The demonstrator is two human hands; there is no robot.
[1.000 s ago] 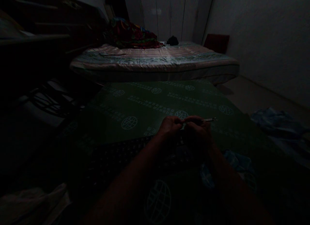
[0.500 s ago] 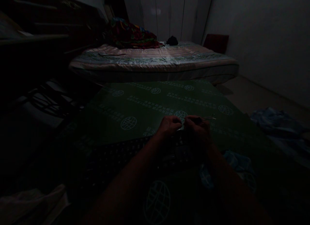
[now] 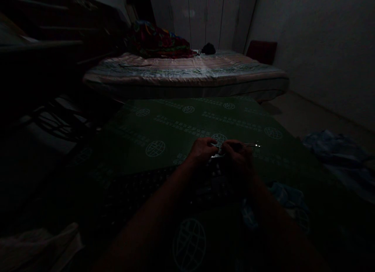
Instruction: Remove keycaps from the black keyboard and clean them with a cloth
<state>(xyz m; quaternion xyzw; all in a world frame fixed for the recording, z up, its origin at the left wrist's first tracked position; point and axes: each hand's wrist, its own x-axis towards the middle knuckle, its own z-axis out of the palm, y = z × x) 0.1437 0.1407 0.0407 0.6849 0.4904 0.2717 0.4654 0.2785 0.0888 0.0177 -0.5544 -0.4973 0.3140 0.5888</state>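
The room is very dark. My left hand is closed in a pinch above the keyboard's far edge; a small thing seems to sit at its fingertips, too dim to name. Close beside it, my right hand is closed around a thin shiny metal tool, whose end sticks out to the right; its kind is unclear. Both hands' fingertips nearly meet. Beneath my forearms lies a black keyboard, partly hidden by them.
The green board with white globe prints carries the keyboard. A blue patterned cloth lies by my right forearm, a pale cloth at lower left. Beyond stands a bed. More cloth lies on the right.
The fingertips have shifted slightly, and a small thing now shows between them. The metal tool's end has turned a little and catches a brighter glint. The keyboard has stayed in place.
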